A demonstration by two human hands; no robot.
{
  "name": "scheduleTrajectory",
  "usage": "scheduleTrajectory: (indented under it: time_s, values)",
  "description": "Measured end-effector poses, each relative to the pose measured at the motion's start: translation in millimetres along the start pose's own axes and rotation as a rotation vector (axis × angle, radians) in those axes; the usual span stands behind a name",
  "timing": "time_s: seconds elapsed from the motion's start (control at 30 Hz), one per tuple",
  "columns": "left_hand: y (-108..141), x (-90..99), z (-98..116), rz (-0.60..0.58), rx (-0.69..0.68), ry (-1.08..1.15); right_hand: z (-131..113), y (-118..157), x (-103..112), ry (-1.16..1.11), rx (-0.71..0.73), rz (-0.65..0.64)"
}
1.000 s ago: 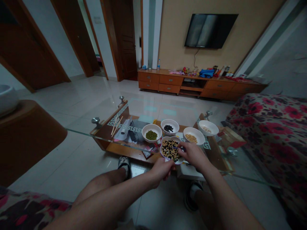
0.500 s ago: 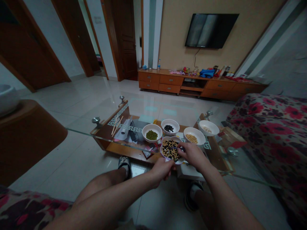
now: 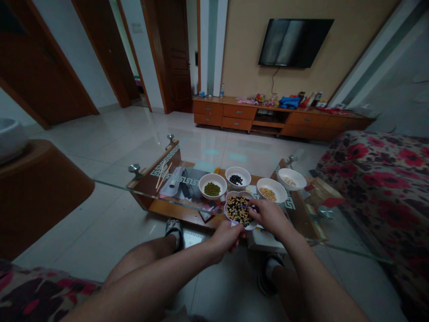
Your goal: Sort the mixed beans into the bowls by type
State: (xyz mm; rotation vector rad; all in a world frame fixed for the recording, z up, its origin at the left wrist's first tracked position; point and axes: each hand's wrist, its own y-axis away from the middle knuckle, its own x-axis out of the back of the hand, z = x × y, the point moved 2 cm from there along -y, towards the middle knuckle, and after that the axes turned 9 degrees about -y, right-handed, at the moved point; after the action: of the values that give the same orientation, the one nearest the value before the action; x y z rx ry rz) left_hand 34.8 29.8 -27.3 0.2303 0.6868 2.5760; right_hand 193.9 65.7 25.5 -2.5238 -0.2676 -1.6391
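Note:
A flower-shaped white dish (image 3: 251, 226) full of mixed black, tan and green beans stands at the near edge of the glass table. The fingers of my left hand (image 3: 228, 237) are closed on its near rim. Over its right side, my right hand (image 3: 268, 215) pinches a thin purple utensil (image 3: 244, 206) whose tip is among the beans; its exact kind is too small to make out. Around the dish stand white bowls: one with green beans (image 3: 212, 189), one with black beans (image 3: 236, 180), one with tan beans (image 3: 268, 193), and one with pale pieces (image 3: 289, 181).
Wooden chopsticks (image 3: 163, 175) lie at the left of the glass table (image 3: 140, 154). Papers and other items show through the glass on the shelf below. A flowered sofa (image 3: 378, 179) is at the right, and a low TV cabinet (image 3: 237, 114) stands against the far wall.
My right hand and the purple utensil have shifted very slightly over the dish. My left hand stays on the rim, and the bowls have not moved.

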Motion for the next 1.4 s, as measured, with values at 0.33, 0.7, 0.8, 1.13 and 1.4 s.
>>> scheduleTrajectory:
  time_s: [0.33, 0.7, 0.8, 1.13, 1.4]
  values:
    - [1, -0.1, 2, -0.003, -0.009, 0.01, -1, 1, 2, -0.028, 0.034, 0.026]
    - [1, 0.1, 1, 0.001, 0.01, 0.01, -11, -4, 2, -0.042, 0.074, 0.087]
    - [2, -0.1, 2, -0.002, 0.02, 0.008, -18, -7, 1, -0.072, 0.09, 0.13]
    - [1, 0.4, 1, 0.01, 0.022, -0.005, -42, -18, -4, -0.16, 0.087, 0.267]
    - [-3, 0.3, -6, -0.002, -0.014, -0.002, -51, -27, -11, -0.101, 0.046, 0.248]
